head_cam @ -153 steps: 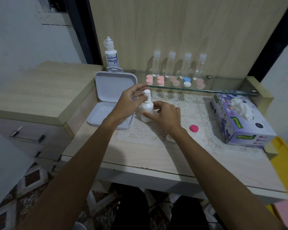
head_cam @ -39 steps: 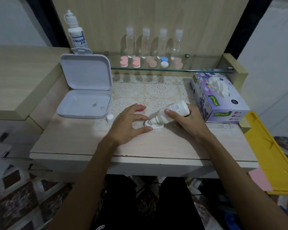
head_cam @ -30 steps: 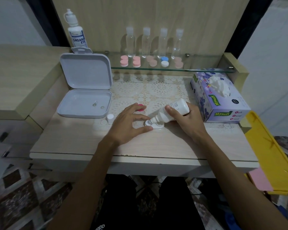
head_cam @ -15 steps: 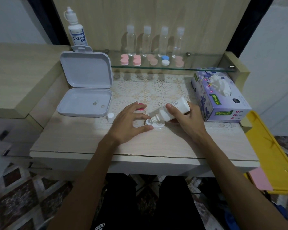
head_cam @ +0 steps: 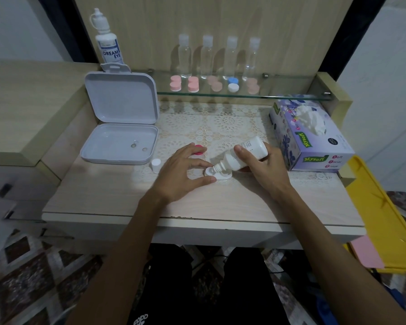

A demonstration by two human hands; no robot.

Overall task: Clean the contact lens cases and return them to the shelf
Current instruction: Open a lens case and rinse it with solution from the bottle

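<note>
1. The right hand (head_cam: 265, 170) is wrapped round a small white solution bottle (head_cam: 242, 156), thumb across its upper side, fingers curled underneath.
2. The bottle is tipped steeply: its base points to about 2 o'clock and its nozzle to about 8 o'clock, ending right over the open contact lens case (head_cam: 218, 175) on the desk (head_cam: 108, 198).
3. The left hand (head_cam: 181, 172) steadies that case. Thumb and forefinger pinch its 9 o'clock end while the other fingers spread flat on the lace mat (head_cam: 223, 123).
4. The relation that counts: the case lies between the two hands, its long axis running roughly 9 to 3 o'clock. The nozzle sits over the left well, so the right well is likely next, a short shift toward 3 o'clock. The left hand touches the case and is the nearer one.
5. A pink cap (head_cam: 201, 151) shows at 12 o'clock from the left hand, partly hidden by its fingers. A small white bottle cap (head_cam: 156, 165) stands at 9 o'clock, just beside the hand.
6. Farther toward 10 o'clock an open grey box (head_cam: 120, 127) holds two small round items, too small to identify.
7. At 12 o'clock the glass shelf (head_cam: 291, 96) carries the other lens cases (head_cam: 193, 84), pink, blue and white, with clear bottles (head_cam: 206, 57) behind them.
8. A tissue box (head_cam: 314, 137) sits at 2 o'clock from the right hand.
</note>
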